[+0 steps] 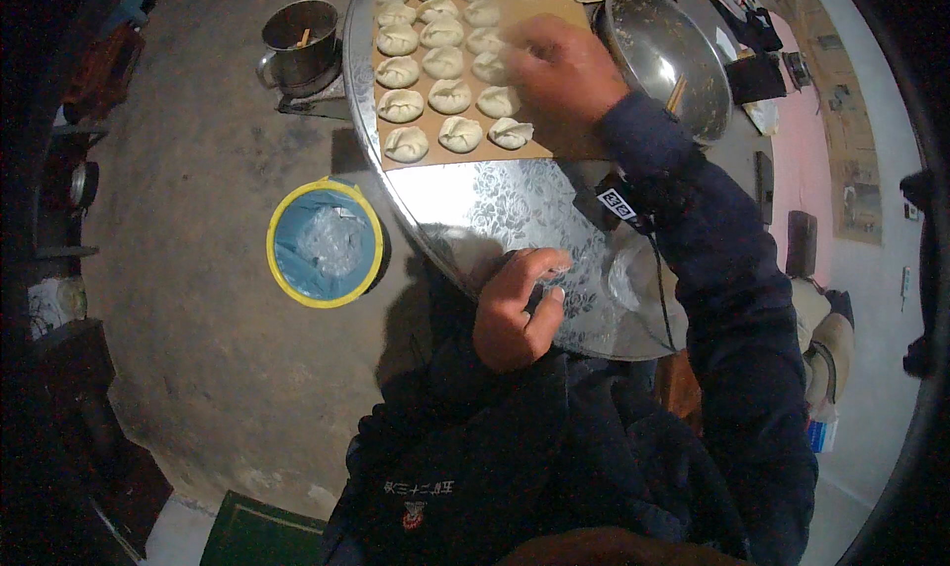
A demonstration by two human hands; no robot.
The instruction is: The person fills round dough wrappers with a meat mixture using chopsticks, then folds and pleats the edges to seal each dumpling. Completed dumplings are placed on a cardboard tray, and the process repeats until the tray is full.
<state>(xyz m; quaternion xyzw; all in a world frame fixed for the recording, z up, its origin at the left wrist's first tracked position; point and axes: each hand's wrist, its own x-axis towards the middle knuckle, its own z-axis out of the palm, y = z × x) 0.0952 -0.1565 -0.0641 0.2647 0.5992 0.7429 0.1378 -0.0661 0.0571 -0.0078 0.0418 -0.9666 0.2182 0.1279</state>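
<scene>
Pleated dumplings [449, 95] sit in rows on a brown board [460, 155], which lies on a round patterned metal tabletop [512, 195]. My right hand [568, 69] reaches across the board, beside the right-hand column of dumplings. It is blurred, and its fingertips partly cover that column; whether it holds anything is hidden. My left hand [519, 310] hovers at the near edge of the tabletop, thumb and fingers curled but apart, with nothing between them. Close to my right forearm, a clear plastic item [627, 273] rests on the metal.
Right of the board stands a large steel bowl [660, 39] with food residue and chopsticks [676, 93] inside. A metal pot [300, 46] is left of the table. On the floor is a yellow-rimmed bin [273, 269] lined with blue plastic. A dark cord [660, 291] hangs by my right sleeve.
</scene>
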